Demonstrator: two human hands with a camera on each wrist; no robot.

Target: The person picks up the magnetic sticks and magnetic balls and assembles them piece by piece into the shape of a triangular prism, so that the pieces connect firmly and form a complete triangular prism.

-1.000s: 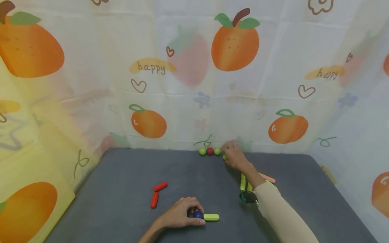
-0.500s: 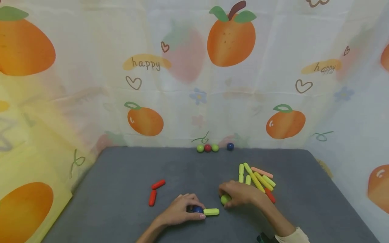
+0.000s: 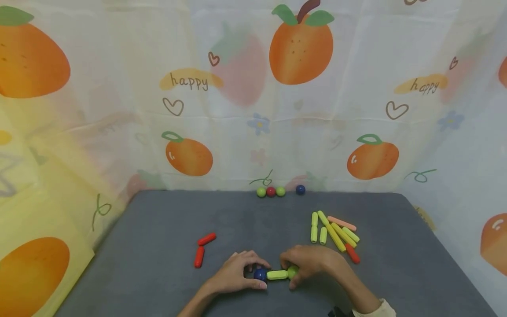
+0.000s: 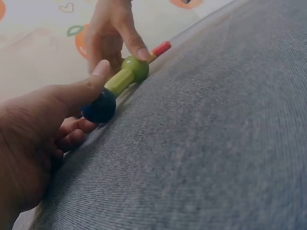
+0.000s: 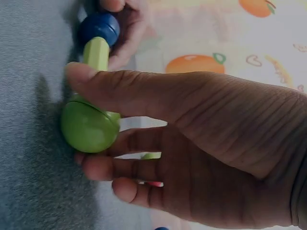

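Observation:
My left hand [image 3: 236, 274] curls round a dark blue ball [image 3: 260, 274] low on the table. A short yellow-green rod [image 3: 277, 275] runs from that ball to a green ball [image 3: 292, 272], touching both. From the other end, my right hand [image 3: 313, 263] holds the green ball between thumb and fingers. In the right wrist view the green ball [image 5: 90, 125] shows a seam near the thumb, and the rod [image 5: 97, 53] meets the blue ball [image 5: 99, 28] beyond. The left wrist view has the left thumb over the blue ball [image 4: 100, 106].
Two red rods [image 3: 199, 256] lie at the left. Several yellow, pink and red rods [image 3: 336, 233] form a loose pile at the right. Along the back edge of the grey table [image 3: 166, 229] sit two green balls, a red ball [image 3: 271, 191] and another blue ball [image 3: 300, 189].
My right hand came from the back edge with the green ball, then moved slightly left to bring it against the rod's free end. The left hand stays on the blue ball.

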